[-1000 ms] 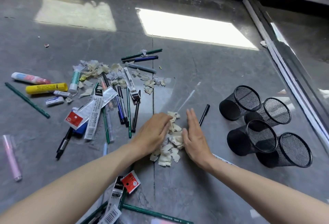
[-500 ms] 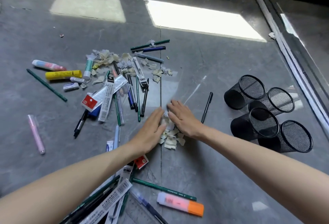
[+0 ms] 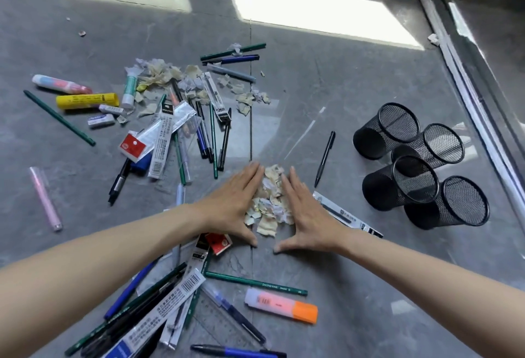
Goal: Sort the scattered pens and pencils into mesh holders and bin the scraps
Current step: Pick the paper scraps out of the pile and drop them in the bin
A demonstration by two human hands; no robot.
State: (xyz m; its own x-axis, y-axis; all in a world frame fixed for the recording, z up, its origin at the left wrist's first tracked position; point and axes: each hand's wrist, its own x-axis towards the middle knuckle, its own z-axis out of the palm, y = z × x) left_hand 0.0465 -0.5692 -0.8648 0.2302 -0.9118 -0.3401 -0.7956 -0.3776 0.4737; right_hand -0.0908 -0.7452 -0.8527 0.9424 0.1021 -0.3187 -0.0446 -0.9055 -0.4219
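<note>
Four mesh holders (image 3: 369,139) clustered; one scrap pile (image 3: 270,201) between left hand (image 3: 233,207) and right hand (image 3: 306,212), both flat, fingers straight.

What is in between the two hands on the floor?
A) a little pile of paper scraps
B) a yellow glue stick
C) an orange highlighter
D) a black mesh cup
A: the left hand and the right hand lie flat with straight fingers on either side of the pile of paper scraps.
</note>
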